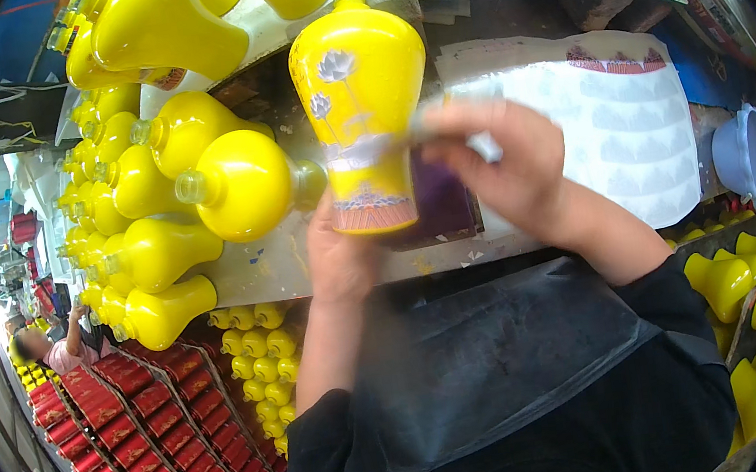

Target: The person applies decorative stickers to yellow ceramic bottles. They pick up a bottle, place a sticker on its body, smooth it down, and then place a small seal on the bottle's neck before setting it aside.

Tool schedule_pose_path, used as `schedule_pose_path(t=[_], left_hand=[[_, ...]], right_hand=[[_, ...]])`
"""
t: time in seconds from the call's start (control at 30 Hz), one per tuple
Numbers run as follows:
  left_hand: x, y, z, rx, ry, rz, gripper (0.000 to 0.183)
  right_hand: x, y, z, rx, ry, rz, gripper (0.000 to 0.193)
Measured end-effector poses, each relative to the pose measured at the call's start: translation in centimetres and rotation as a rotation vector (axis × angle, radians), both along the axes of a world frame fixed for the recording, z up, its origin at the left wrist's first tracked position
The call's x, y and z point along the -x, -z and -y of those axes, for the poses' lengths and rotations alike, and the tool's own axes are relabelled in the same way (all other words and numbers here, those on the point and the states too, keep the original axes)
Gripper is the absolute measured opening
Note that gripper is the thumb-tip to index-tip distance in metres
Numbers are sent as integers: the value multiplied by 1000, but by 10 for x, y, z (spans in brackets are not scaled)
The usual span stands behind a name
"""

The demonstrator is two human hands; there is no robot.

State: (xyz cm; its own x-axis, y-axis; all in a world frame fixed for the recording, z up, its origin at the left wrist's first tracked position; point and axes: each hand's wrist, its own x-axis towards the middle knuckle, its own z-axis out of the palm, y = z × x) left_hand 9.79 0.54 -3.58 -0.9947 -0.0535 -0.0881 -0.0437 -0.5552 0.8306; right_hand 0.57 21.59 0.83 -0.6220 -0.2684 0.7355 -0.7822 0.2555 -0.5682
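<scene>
A glossy yellow bottle (376, 74) leans with its neck pointing away from me, near a grey block. Its side carries grey lotus flowers, a pale wavy band and a patterned strip round the base. My left hand (340, 258) grips the bottle low on its left side, the fingers partly hidden behind it. Beside the bottle's right edge, my right hand (506, 157) is pinched and smeared by motion. A small pale thing shows at its fingertips, too blurred to name.
Several plain yellow bottles (242, 185) crowd the left of the worktable (259, 275). A sheet of printed transfers (636, 130) lies at right, near a pale blue bucket (743, 157). Red cylinders (157, 408) are stacked lower left. Further left is another person (69, 351).
</scene>
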Motion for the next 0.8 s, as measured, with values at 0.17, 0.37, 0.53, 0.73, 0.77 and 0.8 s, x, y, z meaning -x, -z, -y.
schedule_pose_path(t=[0.17, 0.37, 0.53, 0.73, 0.77, 0.8], left_hand=[[-1, -3, -3, 52, -17, 107, 47], [-1, -11, -8, 301, 76, 9, 53], [2, -8, -6, 664, 60, -35, 88], [42, -14, -11, 700, -77, -224, 121], [53, -16, -13, 764, -105, -205, 118], [67, -19, -17, 732, -136, -223, 115]], right_hand=[[-2, 4, -3, -32, 71, -176, 42], [15, -27, 8, -126, 199, -225, 38], [46, -16, 1, 82, 255, 61, 33], [48, -12, 5, 50, 271, 121, 28], [53, -16, 5, 74, 273, 66, 27], [58, -19, 2, 87, 305, 55, 26]])
